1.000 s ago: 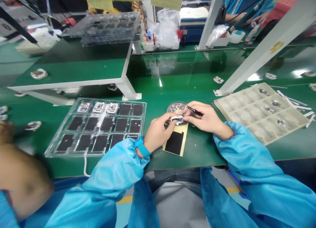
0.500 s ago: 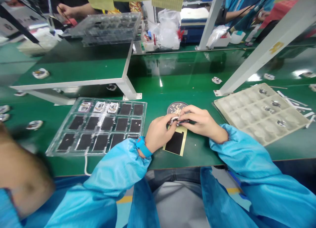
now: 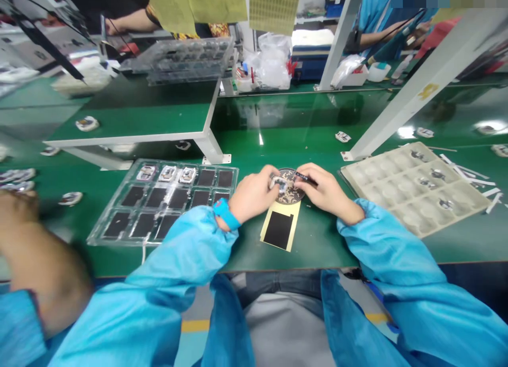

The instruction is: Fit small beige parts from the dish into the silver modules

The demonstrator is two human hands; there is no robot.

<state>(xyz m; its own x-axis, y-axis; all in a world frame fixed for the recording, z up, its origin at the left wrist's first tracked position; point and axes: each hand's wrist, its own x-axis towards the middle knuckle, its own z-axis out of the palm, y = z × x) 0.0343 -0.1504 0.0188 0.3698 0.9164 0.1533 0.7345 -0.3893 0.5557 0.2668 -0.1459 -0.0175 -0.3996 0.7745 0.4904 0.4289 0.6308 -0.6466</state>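
One round dish [image 3: 291,202], one yellow sheet [image 3: 282,209] before it
Left of the dish: one clear tray [image 3: 115,242], three white units [image 3: 168,173] inside; right: one beige tray [image 3: 400,204], four silvery pieces [image 3: 437,173] inside.

On the tabletop [image 3: 317,245], a dish [image 3: 296,198], card [image 3: 278,229] just before it; above the dish, a part [image 3: 281,184] in the left fingers [image 3: 269,172]. Left, a tray [image 3: 116,240] (three parts [image 3: 168,173] in its back row), shelf [image 3: 159,113] with stacked trays [image 3: 190,62] behind. Right, another tray [image 3: 397,185], strips [image 3: 482,181] farther right.

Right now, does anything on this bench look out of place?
Slightly: several thin white strips lie loose on the shiny green bench beside the beige compartmented plastic tray, pointing in different directions, which looks untidy. I see no clear damage.
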